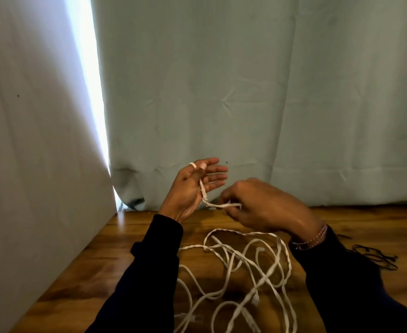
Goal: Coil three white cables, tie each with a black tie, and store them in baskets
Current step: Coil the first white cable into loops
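We're holding our left hand (193, 186) up w/ fingers spread, thumb pinning a white cable (212, 203) end across the palm. Our right hand (257, 207) is pinching that cable just beside it. Remaining cables (245, 272) are lying tangled on the wooden table (89, 272) below both hands; black ties (375, 257) right of the tangle.

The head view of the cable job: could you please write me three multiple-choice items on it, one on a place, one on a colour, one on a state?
1. Where do the black ties lie?
A. on the table, right of the right arm
B. in a basket
C. on the left hand

2. What colour are the cables?
A. black
B. white
C. red

3. How is the left hand?
A. a fist on the table
B. raised, fingers straight, cable end under its thumb
C. flat on the curtain

Key: 1 A, they lie on the wood at the right; 2 B, the tangle is white; 3 B, the right hand pinches the same cable.
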### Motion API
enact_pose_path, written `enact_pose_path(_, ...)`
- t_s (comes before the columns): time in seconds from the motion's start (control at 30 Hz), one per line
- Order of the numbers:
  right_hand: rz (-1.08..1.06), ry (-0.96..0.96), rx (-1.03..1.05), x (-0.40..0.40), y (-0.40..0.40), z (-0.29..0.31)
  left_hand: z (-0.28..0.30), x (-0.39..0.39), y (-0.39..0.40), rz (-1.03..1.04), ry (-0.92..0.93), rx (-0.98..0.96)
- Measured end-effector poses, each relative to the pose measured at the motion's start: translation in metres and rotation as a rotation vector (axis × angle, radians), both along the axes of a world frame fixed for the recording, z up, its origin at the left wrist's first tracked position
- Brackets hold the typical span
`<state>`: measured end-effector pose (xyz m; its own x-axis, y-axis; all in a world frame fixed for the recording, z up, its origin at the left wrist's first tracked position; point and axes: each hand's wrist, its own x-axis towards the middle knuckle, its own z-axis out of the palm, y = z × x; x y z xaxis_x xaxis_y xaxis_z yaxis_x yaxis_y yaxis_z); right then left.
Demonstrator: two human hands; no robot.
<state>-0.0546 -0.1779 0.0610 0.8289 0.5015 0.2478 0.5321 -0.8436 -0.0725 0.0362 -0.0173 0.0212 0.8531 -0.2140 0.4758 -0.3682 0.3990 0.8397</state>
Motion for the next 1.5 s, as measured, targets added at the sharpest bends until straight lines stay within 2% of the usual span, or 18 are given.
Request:
enact_pose_path(0.1,0.023,-0.415,0.094,-0.001,-0.019,0.010,0.002,-0.007,0.003,-0.075,0.024,0.109)
enact_pose_path(0.23,0.061,-0.750,0.236,0.016,-0.039,0.012,0.009,-0.020,-0.001,-0.142,0.003,0.297)
enact_pose_path(0.4,0.168,-0.866,0.355,0.034,-0.047,0.002,0.019,-0.032,-0.009,-0.258,0.029,0.302)
enact_pose_path(0.5,0.161,-0.911,0.376,0.045,-0.046,-0.006,0.023,-0.038,-0.012,-0.296,0.018,0.269)
enact_pose_path(0.67,0.137,-0.747,0.492,0.054,-0.031,-0.020,0.028,-0.050,-0.017,-0.389,-0.035,0.227)
enact_pose_path(0.8,0.181,-0.449,0.559,0.052,-0.008,-0.027,0.032,-0.055,-0.015,-0.534,-0.036,0.169)
enact_pose_path(1.0,0.117,-0.120,0.284,0.038,0.007,-0.032,0.038,-0.054,-0.009,-0.478,0.036,0.077)
enact_pose_path(1.1,0.062,-0.017,0.182,0.025,0.008,-0.025,0.040,-0.051,-0.009,-0.505,0.088,0.011)
enact_pose_path(1.27,0.047,0.092,0.098,0.015,0.010,-0.016,0.036,-0.042,-0.009,-0.405,0.121,-0.072)
enact_pose_path(1.5,0.019,0.140,0.038,0.008,0.003,-0.010,0.035,-0.043,-0.012,-0.210,0.095,0.089)
